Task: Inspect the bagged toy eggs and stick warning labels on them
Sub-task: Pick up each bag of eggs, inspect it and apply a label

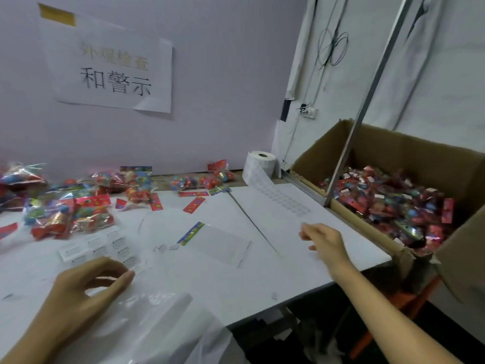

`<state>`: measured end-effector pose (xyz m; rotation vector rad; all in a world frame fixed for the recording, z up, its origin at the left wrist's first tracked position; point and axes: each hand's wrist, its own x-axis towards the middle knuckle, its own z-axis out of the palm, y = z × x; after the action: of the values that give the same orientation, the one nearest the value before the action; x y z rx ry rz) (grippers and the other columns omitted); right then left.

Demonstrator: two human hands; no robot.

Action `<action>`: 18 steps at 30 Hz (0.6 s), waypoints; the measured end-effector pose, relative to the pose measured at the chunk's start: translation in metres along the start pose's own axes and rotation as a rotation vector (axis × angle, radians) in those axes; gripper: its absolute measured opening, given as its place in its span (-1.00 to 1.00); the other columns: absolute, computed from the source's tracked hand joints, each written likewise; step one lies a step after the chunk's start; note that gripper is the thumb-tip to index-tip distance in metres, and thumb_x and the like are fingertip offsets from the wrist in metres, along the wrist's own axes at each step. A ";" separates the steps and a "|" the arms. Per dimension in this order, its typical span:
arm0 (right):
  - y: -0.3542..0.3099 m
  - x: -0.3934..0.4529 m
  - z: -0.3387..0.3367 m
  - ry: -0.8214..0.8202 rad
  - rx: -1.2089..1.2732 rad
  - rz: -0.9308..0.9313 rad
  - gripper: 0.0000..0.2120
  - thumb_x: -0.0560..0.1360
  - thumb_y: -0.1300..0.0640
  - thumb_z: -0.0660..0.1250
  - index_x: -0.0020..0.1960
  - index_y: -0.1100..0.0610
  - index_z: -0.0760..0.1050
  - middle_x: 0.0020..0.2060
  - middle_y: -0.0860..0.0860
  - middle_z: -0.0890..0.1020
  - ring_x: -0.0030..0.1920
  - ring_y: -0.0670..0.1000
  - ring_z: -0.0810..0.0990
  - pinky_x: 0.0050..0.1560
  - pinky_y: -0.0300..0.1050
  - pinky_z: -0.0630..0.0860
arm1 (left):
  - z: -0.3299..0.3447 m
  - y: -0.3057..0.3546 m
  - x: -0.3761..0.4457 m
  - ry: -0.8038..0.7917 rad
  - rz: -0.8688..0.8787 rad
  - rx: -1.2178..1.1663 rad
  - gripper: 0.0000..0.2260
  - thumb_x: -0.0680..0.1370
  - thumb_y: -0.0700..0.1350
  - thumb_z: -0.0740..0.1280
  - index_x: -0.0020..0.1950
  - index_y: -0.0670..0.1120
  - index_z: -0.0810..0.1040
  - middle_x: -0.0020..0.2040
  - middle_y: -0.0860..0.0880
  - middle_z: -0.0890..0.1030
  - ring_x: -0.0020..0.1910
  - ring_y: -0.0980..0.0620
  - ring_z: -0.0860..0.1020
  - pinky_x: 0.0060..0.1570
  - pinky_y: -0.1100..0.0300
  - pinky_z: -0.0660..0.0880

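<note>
— Since both hands hold nothing, where's the next bag?
— My right hand (324, 239), fingers relaxed, hovers near the bench's right edge; the bagged toy eggs (388, 206) fill the carton (409, 151) just beyond it. My left hand (89, 282), loosely curled, waits by the warning labels (102, 248).

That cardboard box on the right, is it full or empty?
Well filled, not empty. The open cardboard box holds a heap of bagged toy eggs covering its bottom, though below the rim.

The white table (328, 232) carries bagged toy eggs (52, 216), label sheets (105, 248) and a label roll (259, 164).
</note>
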<state>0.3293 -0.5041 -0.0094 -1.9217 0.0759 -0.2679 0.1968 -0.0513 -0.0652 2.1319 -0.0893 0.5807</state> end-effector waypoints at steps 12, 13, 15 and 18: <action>-0.106 -0.073 0.258 -0.872 -0.197 -0.579 -0.84 0.56 0.01 0.43 0.00 0.09 0.70 -0.10 -0.11 0.70 -0.07 -0.18 0.64 -0.11 -0.34 0.50 | -0.004 0.025 0.001 0.305 -0.060 -0.032 -0.89 0.51 -0.34 0.49 -0.03 -0.16 0.66 -0.10 0.01 0.68 -0.11 0.17 0.66 -0.12 0.35 0.59; -0.108 -0.080 0.271 -0.920 -0.195 -0.607 -0.84 0.56 0.02 0.43 0.02 0.09 0.69 -0.11 -0.12 0.69 -0.09 -0.19 0.64 -0.11 -0.36 0.49 | -0.006 0.026 0.001 0.356 -0.068 -0.017 -0.92 0.52 -0.33 0.48 -0.05 -0.18 0.66 -0.12 0.01 0.68 -0.11 0.16 0.65 -0.12 0.33 0.59; -0.105 -0.088 0.290 -0.978 -0.204 -0.689 -0.86 0.57 0.05 0.42 0.03 0.09 0.68 -0.11 -0.11 0.65 -0.09 -0.18 0.61 -0.07 -0.30 0.49 | -0.009 0.028 0.001 0.458 -0.064 -0.002 -0.94 0.54 -0.31 0.47 -0.10 -0.18 0.65 -0.18 0.02 0.66 -0.15 0.15 0.64 -0.13 0.32 0.57; -0.090 -0.091 0.303 -0.923 -0.258 -0.872 -0.88 0.55 0.09 0.43 0.00 0.13 0.67 -0.05 -0.04 0.62 0.02 -0.05 0.57 0.09 -0.04 0.50 | -0.013 0.028 0.001 0.548 -0.095 -0.060 -0.89 0.57 -0.27 0.44 -0.13 -0.11 0.62 -0.22 0.09 0.63 -0.19 0.17 0.61 -0.18 0.34 0.54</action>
<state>0.3015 -0.1778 -0.0415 -2.0536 -1.4065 0.0919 0.1857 -0.0575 -0.0377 1.8393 0.2930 1.0662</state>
